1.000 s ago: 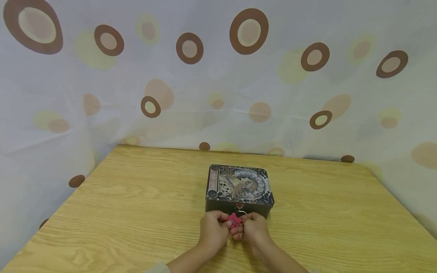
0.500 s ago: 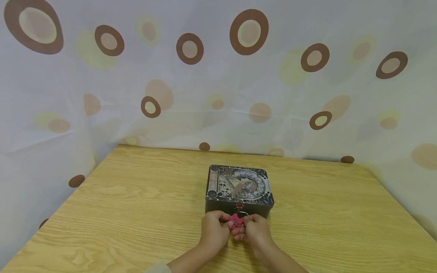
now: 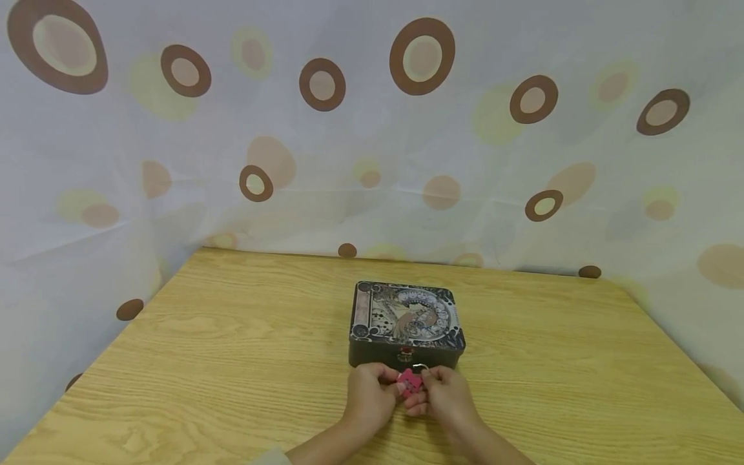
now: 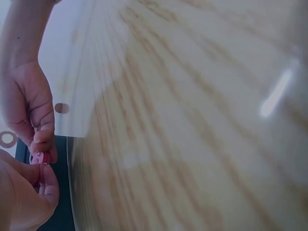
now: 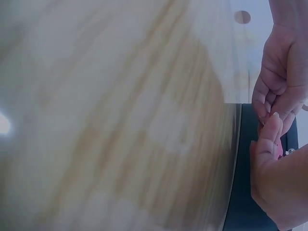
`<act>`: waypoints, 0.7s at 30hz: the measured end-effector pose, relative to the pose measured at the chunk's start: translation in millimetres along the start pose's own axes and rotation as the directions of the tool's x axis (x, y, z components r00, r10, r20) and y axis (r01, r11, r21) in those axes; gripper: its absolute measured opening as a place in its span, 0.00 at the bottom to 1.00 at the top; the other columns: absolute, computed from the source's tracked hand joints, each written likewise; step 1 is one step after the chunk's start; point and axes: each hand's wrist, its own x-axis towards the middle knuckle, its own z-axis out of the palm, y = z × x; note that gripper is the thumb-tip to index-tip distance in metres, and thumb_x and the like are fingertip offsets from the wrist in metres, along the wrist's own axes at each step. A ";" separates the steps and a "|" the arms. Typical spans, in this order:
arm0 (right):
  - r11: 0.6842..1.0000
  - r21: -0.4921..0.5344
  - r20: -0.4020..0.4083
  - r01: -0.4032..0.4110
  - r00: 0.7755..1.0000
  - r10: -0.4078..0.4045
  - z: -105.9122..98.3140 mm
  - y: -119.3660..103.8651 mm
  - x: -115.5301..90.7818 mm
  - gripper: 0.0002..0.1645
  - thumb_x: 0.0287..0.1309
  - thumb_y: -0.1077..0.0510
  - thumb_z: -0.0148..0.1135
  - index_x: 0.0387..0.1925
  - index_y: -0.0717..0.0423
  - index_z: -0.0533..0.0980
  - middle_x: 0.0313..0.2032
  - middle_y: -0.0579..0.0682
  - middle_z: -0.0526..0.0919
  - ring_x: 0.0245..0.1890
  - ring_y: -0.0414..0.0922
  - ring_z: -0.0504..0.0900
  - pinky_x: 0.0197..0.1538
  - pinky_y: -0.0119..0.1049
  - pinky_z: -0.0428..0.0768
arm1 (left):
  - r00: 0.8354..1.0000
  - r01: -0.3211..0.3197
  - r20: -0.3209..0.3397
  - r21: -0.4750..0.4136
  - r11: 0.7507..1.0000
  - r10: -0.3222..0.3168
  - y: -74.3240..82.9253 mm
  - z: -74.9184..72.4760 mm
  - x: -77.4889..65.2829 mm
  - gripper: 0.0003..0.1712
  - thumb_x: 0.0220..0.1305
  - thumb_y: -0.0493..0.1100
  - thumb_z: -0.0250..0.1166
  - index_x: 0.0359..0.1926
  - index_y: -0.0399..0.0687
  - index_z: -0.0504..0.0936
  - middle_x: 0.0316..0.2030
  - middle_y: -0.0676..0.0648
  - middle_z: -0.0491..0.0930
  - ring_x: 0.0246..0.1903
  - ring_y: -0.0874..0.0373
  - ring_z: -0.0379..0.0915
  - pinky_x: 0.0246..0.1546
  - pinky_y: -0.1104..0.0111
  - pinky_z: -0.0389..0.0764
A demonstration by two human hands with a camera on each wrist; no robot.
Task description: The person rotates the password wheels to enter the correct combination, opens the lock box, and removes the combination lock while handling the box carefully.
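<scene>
A dark box (image 3: 407, 316) with an ornate printed lid sits on the wooden table, its lid down. On its front face shows a small metal clasp (image 3: 405, 355). Just in front of the clasp, both hands hold a small pink padlock (image 3: 410, 383) with a face-like pattern; its metal shackle (image 3: 421, 367) stands apart from the clasp. My left hand (image 3: 372, 395) pinches the padlock's body between thumb and finger. My right hand (image 3: 449, 395) pinches it from the right, near the shackle. In the left wrist view the fingers partly cover the padlock (image 4: 41, 158).
The wood-grain table (image 3: 244, 336) spreads out on both sides of the box. Behind it hangs a pale curtain (image 3: 372, 129) printed with brown and yellow circles.
The padlock and both hands have shifted slightly right and toward me. The shackle, earlier at the clasp, has come away from it. The box stays in place.
</scene>
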 end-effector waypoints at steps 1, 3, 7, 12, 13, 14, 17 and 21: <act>1.000 -0.005 -0.002 0.001 1.000 -0.001 -1.4 0.0 -0.4 0.12 0.68 0.65 0.38 0.38 0.73 0.64 0.16 0.52 0.77 0.16 0.40 0.78 0.23 0.35 0.81 | 1.000 0.003 0.005 -0.003 1.000 -0.003 0.3 0.6 -0.2 0.03 0.45 0.24 0.67 0.23 0.31 0.81 0.20 0.42 0.81 0.21 0.63 0.75 0.19 0.80 0.73; 1.000 -0.020 -0.004 0.002 1.000 -0.002 -3.8 0.0 -1.2 0.12 0.68 0.65 0.39 0.38 0.73 0.66 0.16 0.52 0.77 0.16 0.40 0.78 0.23 0.36 0.81 | 1.000 0.012 0.017 -0.006 1.000 -0.012 0.8 1.6 -0.6 0.03 0.45 0.25 0.67 0.23 0.32 0.81 0.21 0.43 0.81 0.21 0.64 0.74 0.19 0.79 0.73; 0.998 -0.059 -0.009 0.003 1.000 -0.003 -8.4 0.8 -1.8 0.13 0.69 0.64 0.40 0.37 0.73 0.68 0.16 0.52 0.77 0.15 0.41 0.78 0.24 0.37 0.82 | 0.999 0.033 0.032 -0.024 0.999 -0.033 0.9 3.9 -1.4 0.03 0.46 0.26 0.68 0.24 0.32 0.82 0.21 0.43 0.82 0.21 0.64 0.74 0.20 0.79 0.73; 0.996 -0.091 -0.007 0.011 1.000 -0.012 -12.0 0.6 -3.1 0.14 0.69 0.64 0.41 0.37 0.74 0.69 0.15 0.53 0.78 0.15 0.42 0.79 0.25 0.38 0.82 | 0.999 0.033 0.038 -0.072 0.997 -0.030 0.1 6.9 -2.8 0.03 0.46 0.25 0.67 0.24 0.31 0.81 0.22 0.41 0.82 0.22 0.63 0.75 0.20 0.80 0.74; 0.995 -0.095 -0.006 0.011 1.000 -0.012 -12.8 0.6 -3.7 0.14 0.69 0.64 0.40 0.38 0.74 0.69 0.16 0.53 0.78 0.16 0.42 0.79 0.25 0.38 0.82 | 0.999 0.032 0.040 -0.080 0.996 -0.029 0.0 7.4 -3.2 0.03 0.46 0.25 0.67 0.24 0.30 0.81 0.22 0.41 0.82 0.22 0.63 0.75 0.20 0.80 0.74; 0.995 -0.096 -0.006 0.011 1.000 -0.012 -13.6 0.3 -4.2 0.14 0.69 0.64 0.40 0.38 0.74 0.69 0.16 0.53 0.78 0.16 0.42 0.79 0.25 0.38 0.82 | 0.999 0.029 0.041 -0.086 0.996 -0.026 -0.1 7.9 -3.4 0.03 0.46 0.25 0.67 0.24 0.30 0.81 0.22 0.41 0.82 0.22 0.63 0.75 0.20 0.80 0.74; 0.996 -0.092 0.012 0.016 1.000 -0.015 -16.1 -0.3 -5.3 0.14 0.68 0.65 0.40 0.39 0.75 0.69 0.16 0.53 0.78 0.16 0.42 0.79 0.25 0.38 0.82 | 0.999 0.029 0.043 -0.086 0.996 -0.025 -0.2 8.9 -4.1 0.03 0.45 0.25 0.67 0.24 0.30 0.81 0.22 0.41 0.82 0.22 0.63 0.75 0.20 0.80 0.74; 0.995 -0.085 0.086 0.043 0.996 -0.036 -21.0 -0.2 -5.1 0.14 0.68 0.67 0.39 0.40 0.77 0.68 0.16 0.52 0.78 0.17 0.41 0.80 0.26 0.38 0.83 | 0.997 0.056 0.060 -0.095 0.994 -0.051 0.2 9.7 -4.7 0.03 0.46 0.25 0.67 0.24 0.30 0.80 0.22 0.42 0.81 0.21 0.63 0.74 0.20 0.80 0.75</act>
